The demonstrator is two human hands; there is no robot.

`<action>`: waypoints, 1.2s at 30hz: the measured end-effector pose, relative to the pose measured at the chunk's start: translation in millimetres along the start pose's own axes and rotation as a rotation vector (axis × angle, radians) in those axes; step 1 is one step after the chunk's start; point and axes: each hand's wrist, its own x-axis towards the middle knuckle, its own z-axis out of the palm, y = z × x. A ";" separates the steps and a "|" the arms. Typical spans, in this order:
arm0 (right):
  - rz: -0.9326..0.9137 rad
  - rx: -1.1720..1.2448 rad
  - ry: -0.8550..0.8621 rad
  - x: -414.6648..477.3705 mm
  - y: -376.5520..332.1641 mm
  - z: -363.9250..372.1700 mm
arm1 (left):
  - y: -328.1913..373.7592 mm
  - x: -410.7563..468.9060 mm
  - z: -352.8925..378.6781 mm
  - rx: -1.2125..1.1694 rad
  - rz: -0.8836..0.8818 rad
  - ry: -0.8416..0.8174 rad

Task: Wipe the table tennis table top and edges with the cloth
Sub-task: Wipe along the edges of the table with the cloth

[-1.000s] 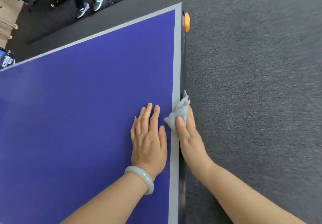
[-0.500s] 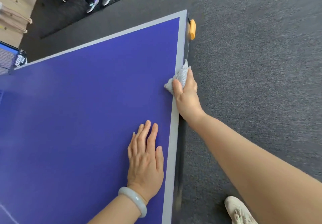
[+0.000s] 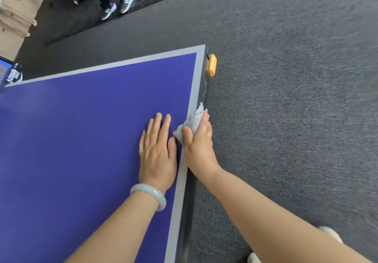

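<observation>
cloth point(image 3: 191, 122) pulled back, in right hand point(image 3: 199, 146)

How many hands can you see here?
2. The left hand lies flat on the blue table. The right hand grips the cloth at the table's right edge. No other hands show.

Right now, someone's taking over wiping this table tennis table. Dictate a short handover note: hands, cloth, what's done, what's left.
Left hand lies flat and open on the blue table top, near the grey border.
Right hand grips the grey cloth against the table's side edge.
Done: cannot tell which parts are clean.
Left: probably the edge onward to the orange corner piece, then remaining edges and top.
</observation>
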 end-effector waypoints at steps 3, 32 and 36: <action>0.019 -0.007 0.037 39.9 -23.4 -7.0 | -1.4 -1.0 0.3 -0.007 0.001 0.018; -0.152 0.217 0.014 106.9 -62.2 -95.5 | 0.7 1.9 -0.3 -0.003 -0.029 0.002; -0.159 -0.045 0.094 167.1 -97.3 -83.5 | 1.2 2.6 -0.2 0.002 -0.036 -0.003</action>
